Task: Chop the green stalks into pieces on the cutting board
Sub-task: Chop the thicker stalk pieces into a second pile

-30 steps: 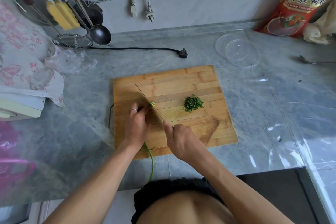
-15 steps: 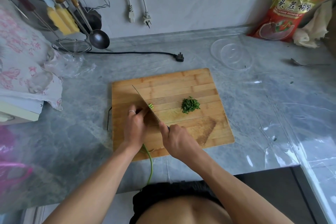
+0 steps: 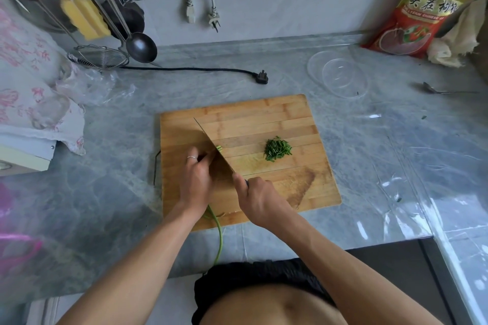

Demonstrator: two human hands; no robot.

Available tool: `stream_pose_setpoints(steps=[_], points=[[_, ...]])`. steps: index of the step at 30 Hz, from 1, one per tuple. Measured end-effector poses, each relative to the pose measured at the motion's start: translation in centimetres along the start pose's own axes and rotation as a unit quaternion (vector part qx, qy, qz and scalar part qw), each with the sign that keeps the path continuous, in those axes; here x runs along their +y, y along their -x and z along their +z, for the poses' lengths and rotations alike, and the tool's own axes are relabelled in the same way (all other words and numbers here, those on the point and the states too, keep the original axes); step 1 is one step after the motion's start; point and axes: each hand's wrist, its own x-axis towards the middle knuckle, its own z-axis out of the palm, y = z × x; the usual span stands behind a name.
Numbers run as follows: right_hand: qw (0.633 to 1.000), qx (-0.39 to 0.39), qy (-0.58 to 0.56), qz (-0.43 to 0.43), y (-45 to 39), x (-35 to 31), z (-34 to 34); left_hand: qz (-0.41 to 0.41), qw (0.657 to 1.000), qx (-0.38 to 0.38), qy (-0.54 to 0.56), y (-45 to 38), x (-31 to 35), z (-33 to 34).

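The left hand [image 3: 196, 179] presses the bundle of green stalks [image 3: 218, 229] flat on the cutting board [image 3: 277, 116], fingers curled over them, a ring on one finger. The right hand [image 3: 260, 199] grips the handle of the knife [image 3: 214, 149], whose blade stands on edge right against the left knuckles, the cut ends of the stalks poking out just past it. Compared with half a second ago, little has changed: the blade sits at the same spot on the stalks and both hands keep their hold. The pile of chopped pieces [image 3: 277, 150] lies unmoved to the right on the board. The uncut stalk tails trail off the near edge over the grey surface [image 3: 111, 192].
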Motion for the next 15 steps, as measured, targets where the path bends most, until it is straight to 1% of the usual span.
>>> stream_pose_setpoints(steps=[1, 2, 4, 5, 7, 9, 11, 15], points=[[0.999, 0.023, 0.001, -0.023, -1.1, 0.9, 0.4, 0.000, 1.000, 0.001, 0.000, 0.0, 0.0, 0.0], [0.999, 0.022, 0.007, -0.040, -1.1, 1.2, 0.4, -0.001, 1.000, 0.000, -0.001, 0.0, 0.0, 0.0], [0.996, 0.050, 0.010, -0.076, -0.8, 1.2, 0.2, -0.006, 1.000, 0.002, -0.005, 0.0, -0.1, 0.1], [0.992, 0.057, 0.030, -0.111, -0.6, 1.4, 0.2, -0.005, 1.000, 0.003, -0.010, -0.2, -0.2, 0.2], [0.990, 0.065, 0.048, -0.116, -0.9, 2.2, 0.8, 0.003, 1.000, 0.001, -0.014, -0.2, -0.4, 0.3], [0.994, 0.033, 0.051, -0.086, -1.5, 1.3, 0.9, 0.012, 1.000, 0.006, -0.002, -0.2, -0.4, 0.3], [0.994, 0.008, 0.071, -0.078, -2.2, 0.1, 0.6, -0.007, 1.000, 0.018, 0.011, -0.1, -0.3, 0.4], [0.997, -0.007, 0.046, -0.070, -1.6, 0.2, -0.6, -0.013, 0.999, 0.036, 0.014, 0.0, 0.1, -0.1]])
